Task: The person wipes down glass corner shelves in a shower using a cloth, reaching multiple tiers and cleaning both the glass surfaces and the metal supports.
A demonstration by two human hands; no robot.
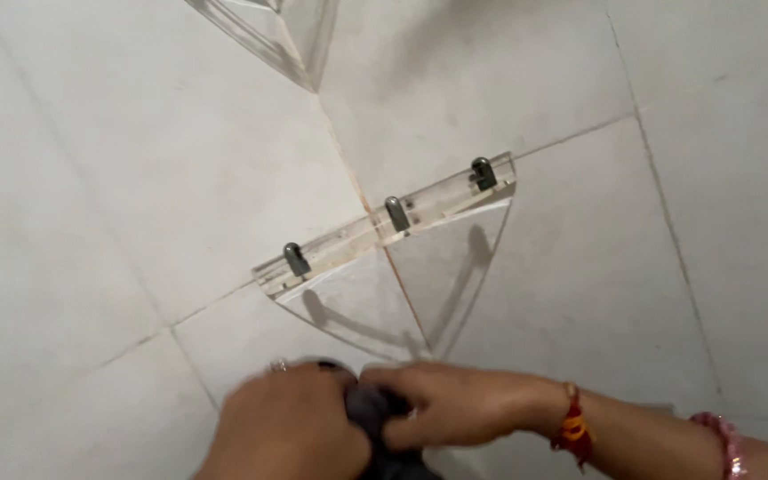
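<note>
Both of my hands meet at the bottom edge of the head view, gripping a dark grey cloth (373, 416) bunched between them. My left hand (288, 425) wears a ring and covers the cloth from the left. Reaching in from the right, my right hand (455, 407) pinches the cloth with its fingers; a red thread band and a pink bangle sit on that wrist and forearm. Just above the hands is a clear triangular glass corner shelf (442, 258), fixed where two tiled walls meet. Neither hand touches it.
The shelf's front rail carries three small dark metal pegs (396, 213). A second clear glass corner shelf (291, 40) shows at the top edge. Pale grey wall tiles (135, 160) with thin grout lines fill the view, with a stained corner seam.
</note>
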